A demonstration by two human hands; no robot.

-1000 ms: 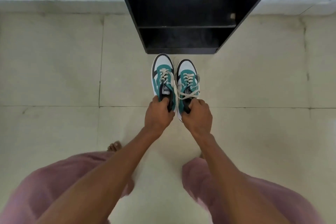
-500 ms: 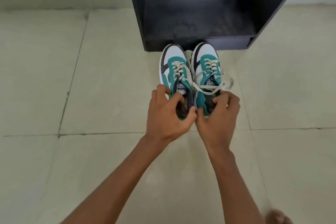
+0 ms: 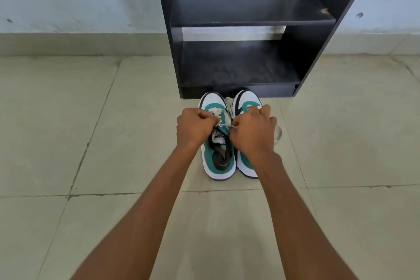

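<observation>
1. Your pair of sneakers [image 3: 219, 166] stands on the floor [image 3: 113, 143], toes just beside the black shoe rack [image 3: 238, 68].
2. Your left hand [image 3: 195, 128] and right hand [image 3: 252, 132] each pinch the white lace [image 3: 223, 124]. No finished bow shows, so the lace work looks barely begun.
3. Half a second ago both hands gripped the shoe openings; they now sit further forward.

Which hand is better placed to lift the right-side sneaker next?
Probably the right hand: it is over the right-side sneaker; the left hand is over the other sneaker. Both pinch the lace.
</observation>
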